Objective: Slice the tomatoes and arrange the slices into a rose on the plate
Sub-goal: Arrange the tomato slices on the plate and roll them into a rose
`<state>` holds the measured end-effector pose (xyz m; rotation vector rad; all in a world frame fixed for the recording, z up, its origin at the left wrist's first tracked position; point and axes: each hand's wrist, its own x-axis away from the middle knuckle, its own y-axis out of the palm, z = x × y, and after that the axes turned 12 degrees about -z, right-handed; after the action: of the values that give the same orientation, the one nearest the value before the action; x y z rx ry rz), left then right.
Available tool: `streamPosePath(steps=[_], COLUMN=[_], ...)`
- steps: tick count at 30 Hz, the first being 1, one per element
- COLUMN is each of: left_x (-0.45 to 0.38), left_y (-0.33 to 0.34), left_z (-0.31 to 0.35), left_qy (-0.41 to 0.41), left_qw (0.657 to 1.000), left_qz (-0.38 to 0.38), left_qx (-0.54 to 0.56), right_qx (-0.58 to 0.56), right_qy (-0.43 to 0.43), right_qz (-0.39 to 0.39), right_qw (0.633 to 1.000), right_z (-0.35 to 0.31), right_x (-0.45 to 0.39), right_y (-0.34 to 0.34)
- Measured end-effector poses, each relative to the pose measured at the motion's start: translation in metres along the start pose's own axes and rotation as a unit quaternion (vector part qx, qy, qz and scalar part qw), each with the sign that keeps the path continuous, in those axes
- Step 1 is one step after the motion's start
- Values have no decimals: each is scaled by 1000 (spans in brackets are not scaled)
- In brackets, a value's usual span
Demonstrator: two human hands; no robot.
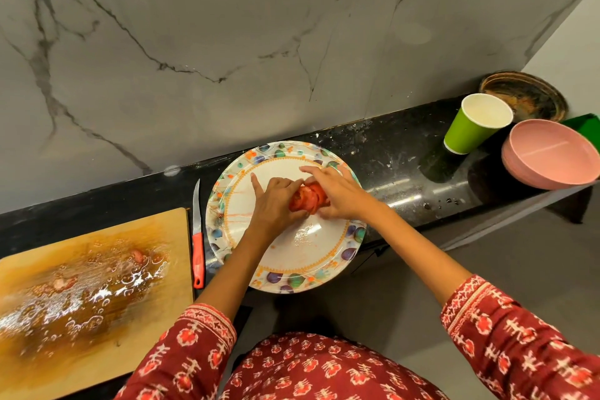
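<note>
A round plate (311, 256) with a flowered rim and an orange ring sits on the black counter. Near its middle stands a cluster of red tomato slices (308, 196), pressed together between both hands. My left hand (276, 201) grips the cluster from the left, index finger stretched out. My right hand (337, 193) cups it from the right, fingers curled round the slices, index finger pointing left. The hands hide part of the slices. Juice streaks mark the plate's left side.
A wet wooden cutting board (97, 289) with tomato scraps lies at the left. A knife (197, 237) with a red handle lies between board and plate. At the right stand a green paper cup (470, 127), pink bowls (548, 156) and a dark round dish (526, 94). A marble wall rises behind.
</note>
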<state>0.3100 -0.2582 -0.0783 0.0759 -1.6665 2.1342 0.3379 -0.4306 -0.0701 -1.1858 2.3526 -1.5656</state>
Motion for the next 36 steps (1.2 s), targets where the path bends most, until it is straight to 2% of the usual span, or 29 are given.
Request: streamPosePath(steps=[4,8,17,25,36], left_x=[-1,-1,-3,-3,-12], left_y=[2,1,2,5,-3], left_z=[-1,-1,4,3,20], left_qy=[-2,-3,-11,-22,-22], left_qw=[1000,1000,1000,999,999], left_qz=[15,1,10,8,-17], left_qx=[4,8,22,45,33], right_qx=[14,-11,-40,-22,-41], right_qy=[-11,-4,-3,-4,-9], right_qz=[41,48,32,15,42], right_qw=[999,999,999,1000,998], right_z=[1,4,10,12,22], right_x=[-2,-4,-5,-8,-3], right_y=[3,2,-5,-6,-7])
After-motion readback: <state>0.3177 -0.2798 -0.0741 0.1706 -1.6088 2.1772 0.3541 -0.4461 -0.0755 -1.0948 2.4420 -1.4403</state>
